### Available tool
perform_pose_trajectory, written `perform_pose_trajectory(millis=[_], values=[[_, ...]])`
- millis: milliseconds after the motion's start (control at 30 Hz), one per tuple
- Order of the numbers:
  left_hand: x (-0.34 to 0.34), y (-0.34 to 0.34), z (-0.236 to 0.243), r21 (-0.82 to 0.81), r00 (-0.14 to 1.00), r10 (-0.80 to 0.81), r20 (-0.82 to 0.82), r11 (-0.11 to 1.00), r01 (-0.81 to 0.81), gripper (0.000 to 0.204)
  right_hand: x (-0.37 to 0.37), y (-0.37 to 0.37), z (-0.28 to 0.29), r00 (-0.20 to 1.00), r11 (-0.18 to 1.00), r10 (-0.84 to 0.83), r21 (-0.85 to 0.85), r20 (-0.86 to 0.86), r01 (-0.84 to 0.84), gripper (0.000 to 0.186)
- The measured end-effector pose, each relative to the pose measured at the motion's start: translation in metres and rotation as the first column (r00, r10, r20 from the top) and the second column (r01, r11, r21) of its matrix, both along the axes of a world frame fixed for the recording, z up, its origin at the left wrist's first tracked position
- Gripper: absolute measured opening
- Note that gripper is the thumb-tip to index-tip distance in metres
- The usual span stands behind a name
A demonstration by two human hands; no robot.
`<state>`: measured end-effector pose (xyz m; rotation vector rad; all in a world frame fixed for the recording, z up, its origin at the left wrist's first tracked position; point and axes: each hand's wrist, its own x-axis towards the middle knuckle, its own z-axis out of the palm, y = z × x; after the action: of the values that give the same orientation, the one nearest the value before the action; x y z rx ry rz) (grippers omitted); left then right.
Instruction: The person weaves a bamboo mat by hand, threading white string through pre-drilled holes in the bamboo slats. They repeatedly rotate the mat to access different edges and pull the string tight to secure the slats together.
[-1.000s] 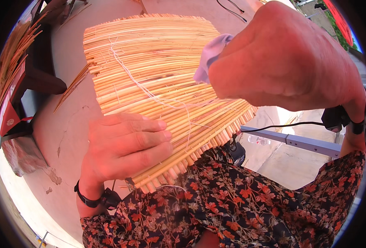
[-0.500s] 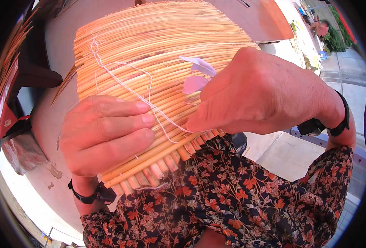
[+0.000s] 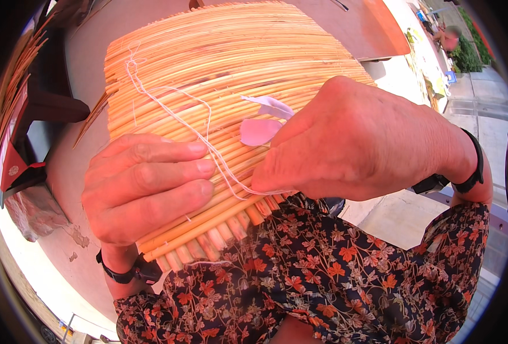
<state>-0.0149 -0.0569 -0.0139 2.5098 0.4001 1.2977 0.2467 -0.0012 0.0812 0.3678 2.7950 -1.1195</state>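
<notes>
A mat of thin straw-coloured reeds (image 3: 219, 69) lies tilted across my lap, its near edge showing a row of cut reed ends. My left hand (image 3: 151, 186) grips the mat's left side, fingers laid over the top and thumb out of sight. White string (image 3: 168, 109) runs loosely down from the mat's upper left, past those fingertips, to my right hand. Closed in a pinch at the near edge, my right hand (image 3: 351, 143) holds the string. A pale lilac strip (image 3: 260, 132) sticks out beside its fingers; how it is held or fastened is hidden.
Loose thin reeds (image 3: 22, 77) stand at the far left, next to a dark frame (image 3: 53, 106). Floral dark cloth (image 3: 323, 269) covers my lap under the mat. A reddish-brown board (image 3: 380, 28) is beyond the mat. Another person (image 3: 450, 39) is in the distance at upper right.
My right hand has shifted slightly down and left, with the string and pale strip moving along. My left hand has stayed almost still on the mat.
</notes>
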Motion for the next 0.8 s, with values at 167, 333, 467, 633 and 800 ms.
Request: perform_pose_trajectory(millis=[167,333,467,633,800], values=[[-0.001,0.0,0.003,0.008,1.0,0.014,-0.019,1.0,-0.013,0.044,-0.003,0.001,0.003,0.999,0.999,-0.026,-0.032,0.037,0.027,0.025],[-0.003,0.0,0.008,-0.014,1.0,0.016,-0.012,1.0,-0.017,0.037,-0.006,0.004,0.004,1.0,1.0,-0.007,-0.008,0.009,0.007,0.023],[-0.001,0.01,0.009,0.004,0.999,-0.051,0.009,0.999,0.051,0.032,-0.012,0.0,0.018,0.999,0.997,0.03,0.069,0.023,-0.031,0.012],[-0.008,0.001,0.008,-0.045,1.0,0.016,0.004,0.999,-0.016,0.027,-0.048,0.007,0.032,0.962,0.923,0.21,0.29,0.172,-0.253,0.015],[-0.003,0.014,0.02,-0.066,0.989,0.047,0.14,0.997,-0.038,0.042,-0.051,0.018,0.035,0.983,0.968,0.185,0.175,-0.009,-0.181,0.005]])
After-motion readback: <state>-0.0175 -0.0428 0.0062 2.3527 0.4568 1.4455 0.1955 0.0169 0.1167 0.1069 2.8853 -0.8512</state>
